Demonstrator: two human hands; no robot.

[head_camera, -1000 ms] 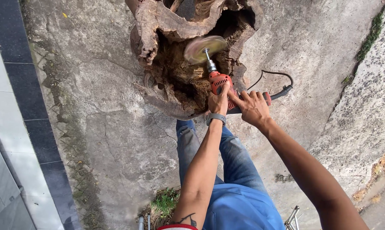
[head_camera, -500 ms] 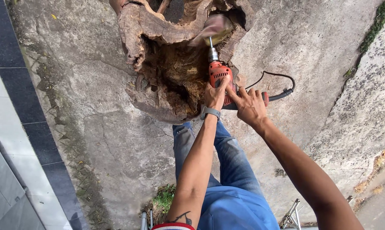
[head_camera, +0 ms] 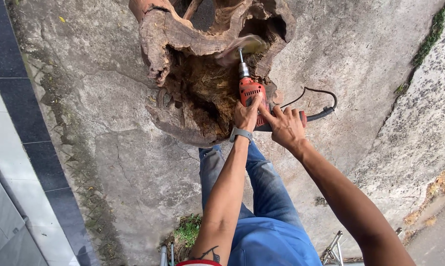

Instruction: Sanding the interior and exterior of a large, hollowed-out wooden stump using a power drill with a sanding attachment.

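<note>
Head-camera view looking down at a person working on a large hollow tree stump that stands on a cracked concrete ground. Both hands are clamped on a red electric drill, which points away from the person into the upper right part of the stump's cavity. The left hand grips the drill body from the near side, fingers wrapped against the red housing; a grey wristband sits on that wrist. The right hand closes over the rear grip just beside the left hand, the two hands nearly touching. A round brush wheel on the drill's shaft appears blurred and lies against the inner rim of the wood. A black power cord loops from the rear of the drill across the concrete to the right. The person's legs in blue jeans extend below the hands toward the stump's base. A strip of dark tiles runs along the left edge, and a small tuft of grass grows near the lower middle.
</note>
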